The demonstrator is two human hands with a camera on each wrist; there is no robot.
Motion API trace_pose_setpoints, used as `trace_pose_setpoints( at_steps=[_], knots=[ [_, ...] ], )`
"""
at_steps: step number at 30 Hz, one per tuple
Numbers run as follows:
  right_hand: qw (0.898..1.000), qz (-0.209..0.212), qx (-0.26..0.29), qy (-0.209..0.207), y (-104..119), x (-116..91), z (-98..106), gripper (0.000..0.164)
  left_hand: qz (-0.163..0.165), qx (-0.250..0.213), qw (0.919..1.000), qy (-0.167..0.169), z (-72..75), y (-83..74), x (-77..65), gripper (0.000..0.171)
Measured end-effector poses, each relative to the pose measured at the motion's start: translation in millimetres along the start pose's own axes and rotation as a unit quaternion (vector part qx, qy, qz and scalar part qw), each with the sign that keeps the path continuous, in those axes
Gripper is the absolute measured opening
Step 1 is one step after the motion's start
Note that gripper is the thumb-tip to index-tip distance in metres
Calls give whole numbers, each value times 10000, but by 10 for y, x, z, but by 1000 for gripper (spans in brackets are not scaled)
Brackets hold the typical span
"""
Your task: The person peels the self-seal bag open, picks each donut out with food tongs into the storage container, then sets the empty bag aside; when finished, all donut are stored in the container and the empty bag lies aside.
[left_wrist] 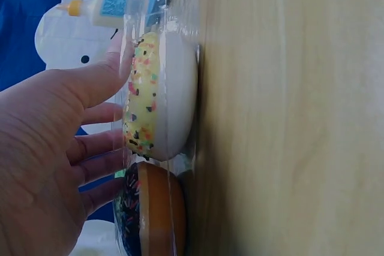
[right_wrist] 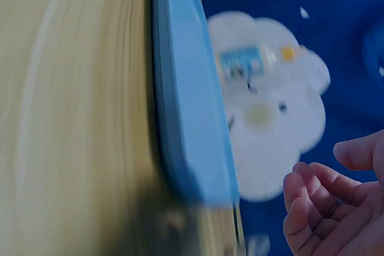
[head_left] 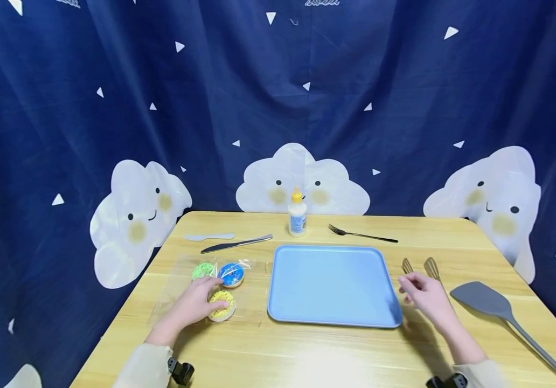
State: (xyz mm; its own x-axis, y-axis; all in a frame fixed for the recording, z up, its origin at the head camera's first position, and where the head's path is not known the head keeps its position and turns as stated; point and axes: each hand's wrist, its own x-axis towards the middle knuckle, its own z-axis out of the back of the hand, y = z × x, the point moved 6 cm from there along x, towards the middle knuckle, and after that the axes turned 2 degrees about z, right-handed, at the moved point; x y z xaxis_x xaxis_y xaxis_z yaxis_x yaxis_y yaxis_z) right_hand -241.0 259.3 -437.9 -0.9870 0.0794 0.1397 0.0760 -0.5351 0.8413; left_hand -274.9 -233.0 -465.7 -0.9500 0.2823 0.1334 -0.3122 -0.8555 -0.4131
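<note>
Around the pale blue rectangular tray (head_left: 331,285), room varies. Broad strip of the light wooden table (head_left: 239,350) in front; narrower strip behind, with the white yellow-capped bottle (head_left: 297,220) near the back edge and the black metal fork (head_left: 362,234) behind the tray's right half. Left side tight: the clear plastic bag (head_left: 251,300) reaches almost to the tray's rim. Further right of the tray, slotted grey-brown utensil heads (head_left: 431,268), then the long-handled grey spatula (head_left: 486,300).

Hands well apart, tray between them. Left hand (head_left: 195,304): fingers spread over the bag, thumb at the sprinkled yellow-topped doughnut (head_left: 222,305); how firmly it presses, cannot tell. Blue-topped doughnut (head_left: 231,275) and green-topped doughnut (head_left: 202,270) also left of the tray, in the bag. Right hand (head_left: 425,299): just right of the tray, fingers loosely bent, thumb apart, holding nothing.

Left wrist view adds a dark-topped doughnut with tan side (left_wrist: 162,208), hidden under the hand in the head view. Right wrist view shows a gap between right hand and tray, less plain from above.
</note>
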Motion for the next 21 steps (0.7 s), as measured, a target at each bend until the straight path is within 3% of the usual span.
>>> trace_pose_setpoints(
  at_steps=[5, 11, 18, 21],
  knots=[
    [9988, -132, -321, -359, -220, -200, 388, 39, -131, 87, 9998, 103, -2, -45, 19, 54],
    [9954, -341, -710, -547, -436, -392, 662, 38, -84, 88, 9988, 476, -28, -198, 59, 43],
    [9917, -436, -1091, -524, -584, -482, 777, 37, 119, -165, 9985, 503, -105, -234, 82, 14],
    [9865, -262, -1531, -511, -589, -457, 767, 34, 1, -263, 9994, 222, -99, -235, 82, 14]
  ],
)
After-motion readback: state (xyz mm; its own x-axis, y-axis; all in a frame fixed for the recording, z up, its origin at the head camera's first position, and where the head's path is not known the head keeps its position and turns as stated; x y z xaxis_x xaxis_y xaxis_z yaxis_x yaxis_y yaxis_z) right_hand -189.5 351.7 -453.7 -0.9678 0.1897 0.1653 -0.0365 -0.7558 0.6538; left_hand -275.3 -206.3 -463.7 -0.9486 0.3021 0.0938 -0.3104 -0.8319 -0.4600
